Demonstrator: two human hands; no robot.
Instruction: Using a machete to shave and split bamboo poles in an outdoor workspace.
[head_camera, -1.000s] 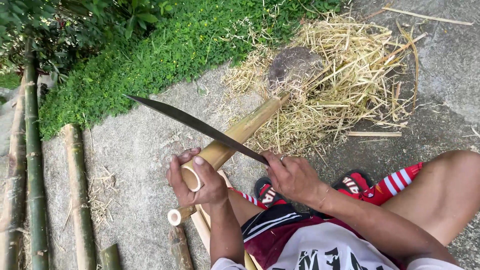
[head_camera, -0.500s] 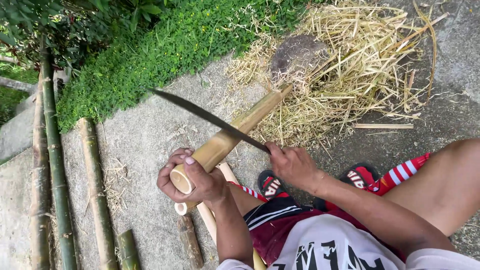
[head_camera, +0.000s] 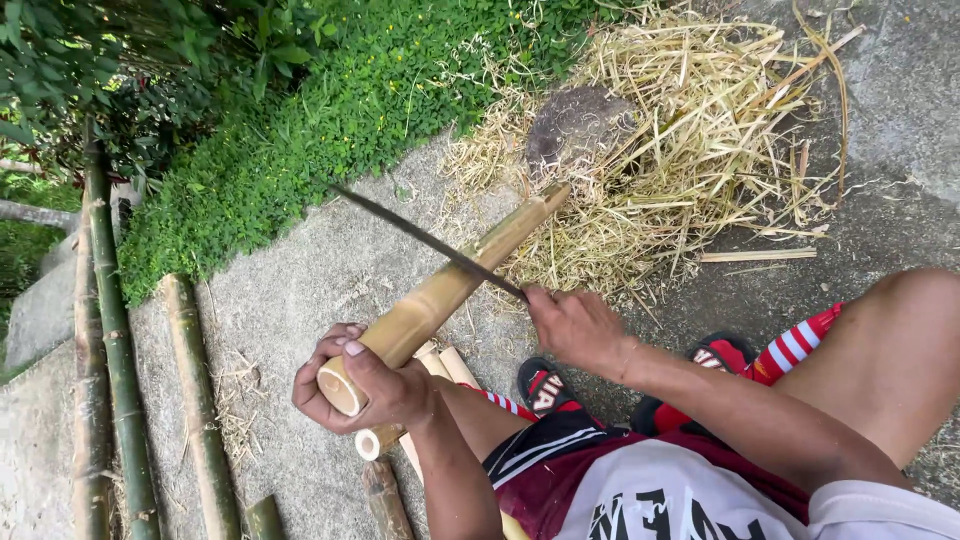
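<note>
We are gripping bamboo pole (head_camera: 440, 290) end, left hand (head_camera: 370, 385) fingers clamped around it, frame centre; right hand (head_camera: 575, 325) fingers clamped on knife (head_camera: 425, 240), blade lying across pole.

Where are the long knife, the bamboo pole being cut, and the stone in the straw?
long knife (head_camera: 420, 236), head view, middle of the dark blade.
bamboo pole (head_camera: 440, 295), head view, bare shaft between the left hand (head_camera: 365, 385) and the blade.
stone (head_camera: 575, 125), head view, top of its grey face.
</note>
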